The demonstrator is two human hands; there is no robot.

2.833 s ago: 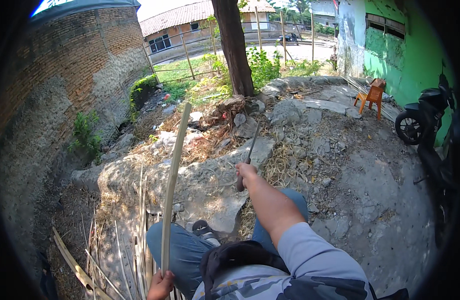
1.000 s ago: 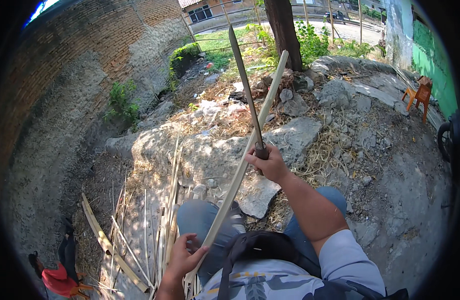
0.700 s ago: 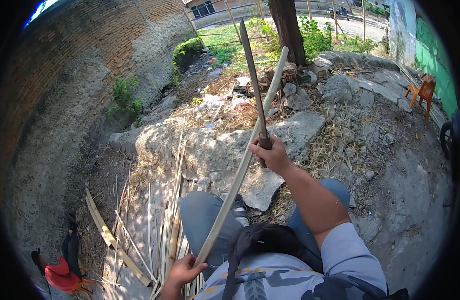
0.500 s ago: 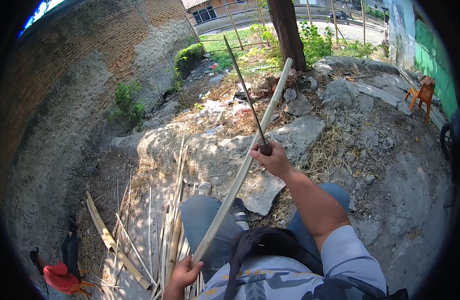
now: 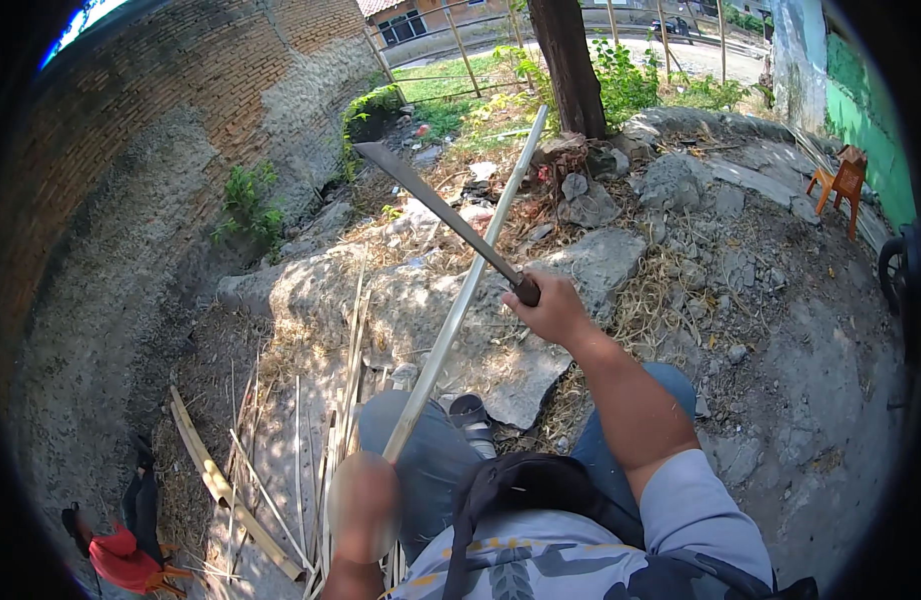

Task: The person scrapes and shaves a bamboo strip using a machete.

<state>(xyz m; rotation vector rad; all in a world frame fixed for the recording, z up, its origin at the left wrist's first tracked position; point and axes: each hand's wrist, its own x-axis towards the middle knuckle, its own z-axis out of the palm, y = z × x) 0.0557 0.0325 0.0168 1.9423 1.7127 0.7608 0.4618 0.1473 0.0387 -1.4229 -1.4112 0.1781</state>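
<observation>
My right hand (image 5: 553,308) is closed round the dark handle of a machete (image 5: 436,203), whose long blade points up and to the left. The blade crosses over a long pale bamboo strip (image 5: 459,308), which slants from my lap up toward the tree. At the strip's lower end is my left hand (image 5: 366,505); it is smeared, but the strip rises out of it and is held there. Whether the blade touches the strip I cannot tell. My bent knees lie on either side, with a sandalled foot (image 5: 471,415) between them.
Split bamboo strips (image 5: 331,450) and a thicker bamboo piece (image 5: 221,480) lie at my left. A person in red (image 5: 126,555) is at the lower left. Ahead are a concrete slab (image 5: 321,295), rubble and a tree trunk (image 5: 571,70). An orange chair (image 5: 841,185) stands at the right.
The machete's blade has swung left and turned, so its broad side shows. The strip's far end has shifted slightly left, and my left hand has moved up a little and blurred.
</observation>
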